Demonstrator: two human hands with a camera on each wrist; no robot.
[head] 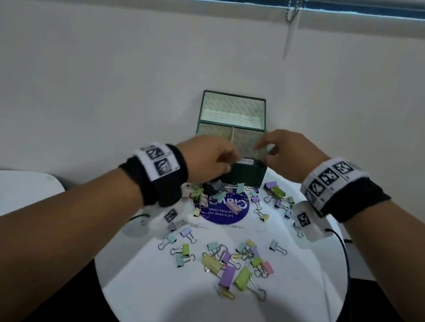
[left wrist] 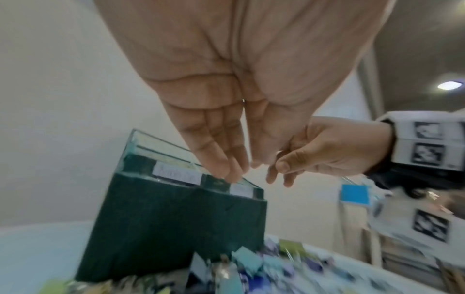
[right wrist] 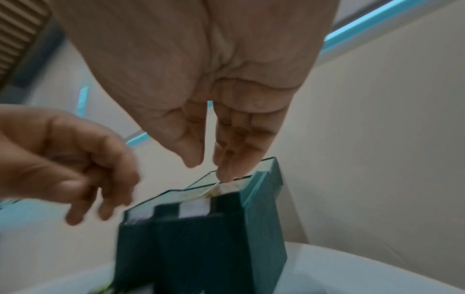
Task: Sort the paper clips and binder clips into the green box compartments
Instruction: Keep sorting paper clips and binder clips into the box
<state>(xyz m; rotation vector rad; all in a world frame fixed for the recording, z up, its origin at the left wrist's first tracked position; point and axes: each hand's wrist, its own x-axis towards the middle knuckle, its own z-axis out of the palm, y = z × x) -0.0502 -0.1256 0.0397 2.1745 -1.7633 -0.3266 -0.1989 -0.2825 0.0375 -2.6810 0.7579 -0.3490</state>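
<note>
The green box (head: 246, 174) stands at the back of the round white table (head: 193, 313), its lid (head: 232, 108) upright and two white labels (left wrist: 176, 175) on the front rim. Both hands hover over the box's opening. My left hand (left wrist: 242, 171) points its fingers down at the near rim, with nothing visible between fingers and thumb. My right hand (right wrist: 206, 169) also points down, thumb and fingers slightly apart, above gold paper clips (right wrist: 214, 192) lying at the right compartment's rim. Pastel binder clips (head: 227, 275) lie scattered over the table.
A round blue sticker (head: 224, 209) lies on the table in front of the box, with more clips (head: 273, 191) heaped around it. A gold paper clip (head: 228, 294) lies nearest me. A wall is close behind the box, and another white table (head: 10, 194) stands to the left.
</note>
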